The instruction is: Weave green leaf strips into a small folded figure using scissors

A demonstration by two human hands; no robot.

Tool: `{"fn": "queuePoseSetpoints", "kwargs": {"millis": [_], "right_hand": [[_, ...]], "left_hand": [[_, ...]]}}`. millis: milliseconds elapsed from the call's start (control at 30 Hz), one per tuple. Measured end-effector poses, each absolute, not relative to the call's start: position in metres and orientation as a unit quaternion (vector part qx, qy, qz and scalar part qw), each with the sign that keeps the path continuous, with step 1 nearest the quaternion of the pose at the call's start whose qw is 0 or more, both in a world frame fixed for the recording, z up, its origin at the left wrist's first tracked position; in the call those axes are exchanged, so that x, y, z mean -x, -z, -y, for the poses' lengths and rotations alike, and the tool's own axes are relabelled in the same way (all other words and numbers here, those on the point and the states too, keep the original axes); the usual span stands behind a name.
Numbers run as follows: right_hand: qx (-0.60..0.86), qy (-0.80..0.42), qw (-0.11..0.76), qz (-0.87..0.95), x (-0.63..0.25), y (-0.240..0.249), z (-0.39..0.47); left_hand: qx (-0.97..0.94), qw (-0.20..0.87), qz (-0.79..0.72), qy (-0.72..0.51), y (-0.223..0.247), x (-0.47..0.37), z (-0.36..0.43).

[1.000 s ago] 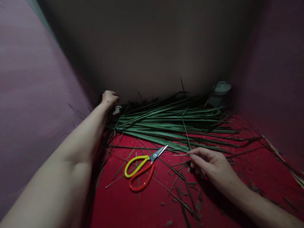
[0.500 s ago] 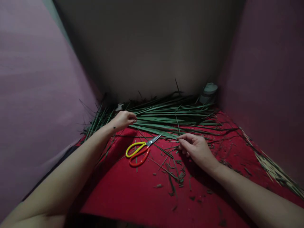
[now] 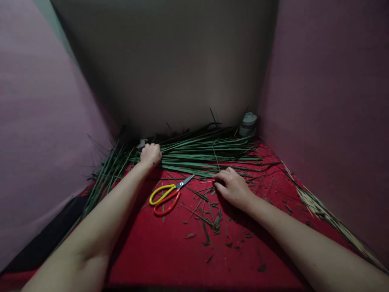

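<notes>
Leftmost, a loose spray of thin green stalks (image 3: 105,178) leans along the pink wall (image 3: 45,121), its length slanting toward the viewer. Just right of it, the left hand (image 3: 151,155) lies back-up over the left end of a spread of long green leaves (image 3: 194,157). Its fingers curl under, out of sight, so I cannot tell whether they grip anything. From that hand the leaves run off to the right, their long axis crossing the red surface (image 3: 146,255) roughly level, near the back wall; the left hand is nearer their gathered end. A white scrap (image 3: 142,143) sits just behind the knuckles.

Between the hands, scissors (image 3: 180,185) rest with handles to the lower left and blades aimed up and right. Next, the right hand (image 3: 232,186) is low at the leaves' near edge, thumb and forefinger bent close to a thin pale stick (image 3: 207,181) that points left; whether they pinch it is too dim to tell. Clippings (image 3: 216,221) lie below. Farther right stand a pale cup (image 3: 248,125) and, by the right wall, cream strips (image 3: 306,200).
</notes>
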State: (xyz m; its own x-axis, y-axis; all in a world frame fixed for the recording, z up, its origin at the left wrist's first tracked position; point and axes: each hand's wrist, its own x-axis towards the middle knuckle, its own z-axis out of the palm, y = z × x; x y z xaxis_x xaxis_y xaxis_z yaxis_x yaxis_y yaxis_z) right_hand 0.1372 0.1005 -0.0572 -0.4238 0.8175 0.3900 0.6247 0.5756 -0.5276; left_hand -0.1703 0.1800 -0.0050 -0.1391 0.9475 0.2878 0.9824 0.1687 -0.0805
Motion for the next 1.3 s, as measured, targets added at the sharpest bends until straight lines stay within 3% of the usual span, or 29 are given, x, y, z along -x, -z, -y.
{"fn": "queuePoseSetpoints", "kwargs": {"millis": [267, 333, 433, 533, 667, 800, 1067, 1200, 1300], "right_hand": [[0.432, -0.189, 0.442, 0.763, -0.141, 0.057, -0.106], [0.411, -0.241, 0.471, 0.742, -0.139, 0.054, -0.103], [0.387, -0.415, 0.468, 0.678, -0.133, 0.049, -0.097], [0.348, -0.586, 0.435, 0.589, -0.127, 0.047, -0.091], [0.320, -0.665, 0.420, 0.528, -0.123, 0.047, -0.086], [0.302, -0.690, 0.424, 0.504, -0.124, 0.048, -0.085], [0.272, -0.684, 0.454, 0.501, -0.130, 0.050, -0.089], [0.275, -0.689, 0.440, 0.506, -0.131, 0.047, -0.089], [0.279, -0.683, 0.426, 0.524, -0.133, 0.046, -0.090]], "left_hand": [[0.653, 0.161, 0.736, 0.079, -0.029, 0.168, -0.165], [0.657, 0.164, 0.729, 0.099, -0.039, 0.163, -0.142], [0.666, 0.121, 0.715, 0.174, -0.040, 0.147, -0.099], [0.672, -0.093, 0.687, 0.261, -0.024, 0.120, -0.058], [0.546, -0.461, 0.629, 0.305, 0.007, 0.083, -0.019], [0.470, -0.602, 0.544, 0.349, 0.031, 0.051, 0.001], [0.529, -0.605, 0.497, 0.327, 0.030, 0.009, -0.003], [0.569, -0.521, 0.506, 0.385, 0.011, 0.014, -0.032], [0.539, -0.522, 0.483, 0.451, 0.008, 0.017, -0.056]]}}
